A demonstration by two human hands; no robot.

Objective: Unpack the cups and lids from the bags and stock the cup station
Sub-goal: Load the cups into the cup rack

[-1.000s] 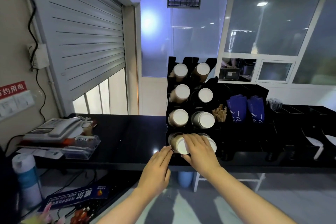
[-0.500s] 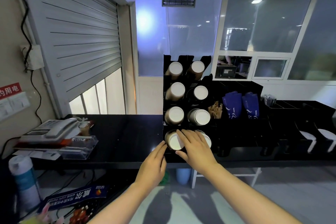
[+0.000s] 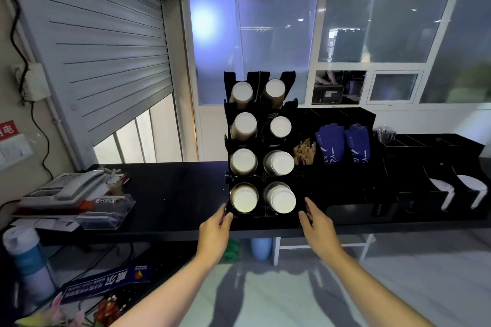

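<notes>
At twelve o'clock, my left hand [image 3: 215,228] and right hand [image 3: 314,221] flank the cup station [image 3: 265,220], empty, fingers loose. The cups [image 3: 244,198] look light and crushable, so I'd grip their sides gently.

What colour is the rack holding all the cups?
Black. The cup rack shows best in the head view, standing dark behind the white cup bottoms.

A red sign [image 3: 5,130] at the far left shows the white character 电; the rest is cut off by the frame edge. A blue banner [image 3: 106,284] under the counter [image 3: 172,194] carries large white characters that look like 威尔, and its smaller line is too blurred to read. The white marks on the blue bags [image 3: 329,143] are not legible.
</notes>
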